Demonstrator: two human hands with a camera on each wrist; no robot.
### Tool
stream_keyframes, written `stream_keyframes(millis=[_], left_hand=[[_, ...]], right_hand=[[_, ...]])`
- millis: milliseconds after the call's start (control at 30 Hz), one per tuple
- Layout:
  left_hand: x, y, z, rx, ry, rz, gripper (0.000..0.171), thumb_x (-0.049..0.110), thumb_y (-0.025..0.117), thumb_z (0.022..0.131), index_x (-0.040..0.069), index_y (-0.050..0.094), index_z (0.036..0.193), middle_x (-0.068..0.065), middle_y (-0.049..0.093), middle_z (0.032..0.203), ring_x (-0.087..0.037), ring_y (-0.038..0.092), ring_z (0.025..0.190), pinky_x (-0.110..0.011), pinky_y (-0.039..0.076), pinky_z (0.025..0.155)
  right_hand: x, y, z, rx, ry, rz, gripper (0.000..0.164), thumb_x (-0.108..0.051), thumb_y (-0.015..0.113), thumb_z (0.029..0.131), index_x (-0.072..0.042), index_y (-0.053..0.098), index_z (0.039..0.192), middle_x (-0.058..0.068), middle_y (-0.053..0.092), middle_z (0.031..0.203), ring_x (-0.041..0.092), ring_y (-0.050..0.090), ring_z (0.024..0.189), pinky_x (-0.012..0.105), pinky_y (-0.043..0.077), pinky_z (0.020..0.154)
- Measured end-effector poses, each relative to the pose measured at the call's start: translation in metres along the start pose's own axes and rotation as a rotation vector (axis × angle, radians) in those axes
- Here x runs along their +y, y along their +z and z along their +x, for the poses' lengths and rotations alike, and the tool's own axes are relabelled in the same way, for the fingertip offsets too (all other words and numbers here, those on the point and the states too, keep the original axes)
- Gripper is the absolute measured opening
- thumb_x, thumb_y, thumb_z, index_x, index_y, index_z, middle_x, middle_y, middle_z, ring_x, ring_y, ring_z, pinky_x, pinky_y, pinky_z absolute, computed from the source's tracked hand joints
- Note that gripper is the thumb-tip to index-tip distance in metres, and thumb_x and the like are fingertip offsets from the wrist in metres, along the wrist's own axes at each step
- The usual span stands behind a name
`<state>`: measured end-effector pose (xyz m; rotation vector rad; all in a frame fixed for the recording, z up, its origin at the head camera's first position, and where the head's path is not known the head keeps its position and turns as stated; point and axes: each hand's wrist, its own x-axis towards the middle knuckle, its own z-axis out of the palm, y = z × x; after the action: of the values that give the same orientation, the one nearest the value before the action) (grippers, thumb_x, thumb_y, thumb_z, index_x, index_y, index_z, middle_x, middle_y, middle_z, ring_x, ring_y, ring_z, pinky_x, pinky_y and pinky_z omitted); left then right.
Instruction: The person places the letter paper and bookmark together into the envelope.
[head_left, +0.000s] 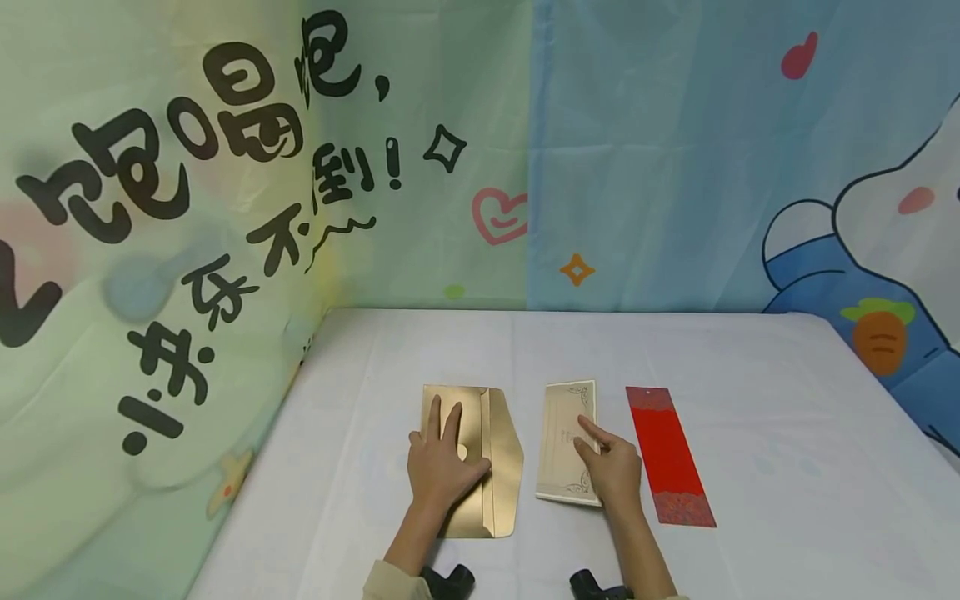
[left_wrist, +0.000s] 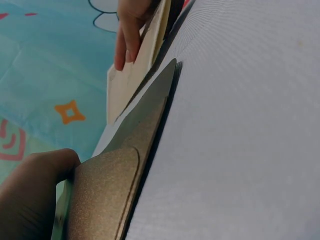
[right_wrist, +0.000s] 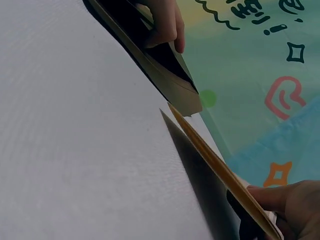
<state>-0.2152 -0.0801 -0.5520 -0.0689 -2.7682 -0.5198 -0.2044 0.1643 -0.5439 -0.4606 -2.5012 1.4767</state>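
Note:
A gold envelope (head_left: 475, 417) lies on the white table with its flap unfolded to the right. My left hand (head_left: 444, 467) rests on it, fingers spread, thumb toward the flap. In the left wrist view the thumb (left_wrist: 42, 172) touches the envelope's side. My right hand (head_left: 617, 473) pinches the right edge of a cream folded card (head_left: 561, 442) with dark corner ornaments. The right wrist view shows this card (right_wrist: 215, 165) edge-on and tilted, with a shadow under it, its near part off the cloth. Small print on the card is unreadable.
A red strip (head_left: 670, 457) with patterned ends lies on the table to the right of the right hand. White cloth covers the table (head_left: 780, 400). Printed curtains (head_left: 630, 167) hang behind and at the left. Black devices (head_left: 452, 582) sit at both wrists.

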Motion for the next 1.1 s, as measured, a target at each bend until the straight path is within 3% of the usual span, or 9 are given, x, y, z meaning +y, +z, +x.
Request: stream_keyframes(millis=[367,533,667,767,933,1100], left_hand=[[-0.001,-0.001,-0.002,0.013,0.001,-0.005,0.090,0.055,0.065,0.055,0.024,0.045,0.137,-0.005,0.025,0.150,-0.030,0.042,0.073,-0.028,0.032,0.051],[0.000,-0.002,-0.001,0.011,0.002,-0.007,0.090,0.055,0.065,0.055,0.023,0.045,0.137,-0.005,0.024,0.150,-0.030,0.041,0.073,-0.028,0.033,0.052],[0.000,-0.001,-0.001,0.009,-0.001,-0.007,0.091,0.055,0.065,0.055,0.023,0.045,0.137,-0.005,0.024,0.150,-0.029,0.041,0.073,-0.028,0.032,0.052],[0.000,0.000,-0.001,0.014,0.001,-0.004,0.091,0.055,0.066,0.055,0.023,0.045,0.137,-0.005,0.025,0.150,-0.029,0.041,0.073,-0.028,0.032,0.052],[-0.001,0.001,0.000,0.025,0.005,0.002,0.091,0.056,0.066,0.054,0.023,0.046,0.137,-0.005,0.025,0.149,-0.029,0.041,0.073,-0.029,0.032,0.052],[0.000,0.001,0.001,0.014,-0.011,0.006,0.091,0.056,0.065,0.054,0.023,0.045,0.137,-0.005,0.025,0.150,-0.030,0.042,0.075,-0.030,0.034,0.053]], right_hand=[[-0.003,-0.003,0.000,-0.084,0.118,0.173,0.041,-0.020,0.066,0.085,-0.014,0.060,0.125,0.012,0.050,0.133,0.030,0.035,0.130,0.043,0.032,0.101],[-0.008,0.003,-0.002,-0.118,0.151,0.246,0.043,-0.021,0.068,0.083,-0.018,0.060,0.125,0.006,0.051,0.132,0.023,0.044,0.123,0.032,0.045,0.088],[-0.013,0.007,-0.007,-0.157,0.141,0.318,0.046,-0.018,0.069,0.081,-0.017,0.060,0.126,0.007,0.051,0.132,0.015,0.057,0.101,0.024,0.051,0.069],[-0.016,0.011,-0.011,-0.214,0.106,0.374,0.048,-0.015,0.070,0.080,-0.015,0.058,0.127,0.011,0.052,0.130,0.012,0.061,0.092,0.023,0.051,0.067],[-0.020,0.017,-0.016,-0.324,0.079,0.453,0.055,-0.008,0.071,0.077,-0.015,0.056,0.130,0.016,0.057,0.122,0.021,0.064,0.094,0.029,0.052,0.071],[-0.022,0.022,-0.018,-0.378,0.059,0.459,0.058,-0.001,0.070,0.077,-0.014,0.054,0.131,0.019,0.056,0.122,0.026,0.062,0.098,0.030,0.051,0.073]])
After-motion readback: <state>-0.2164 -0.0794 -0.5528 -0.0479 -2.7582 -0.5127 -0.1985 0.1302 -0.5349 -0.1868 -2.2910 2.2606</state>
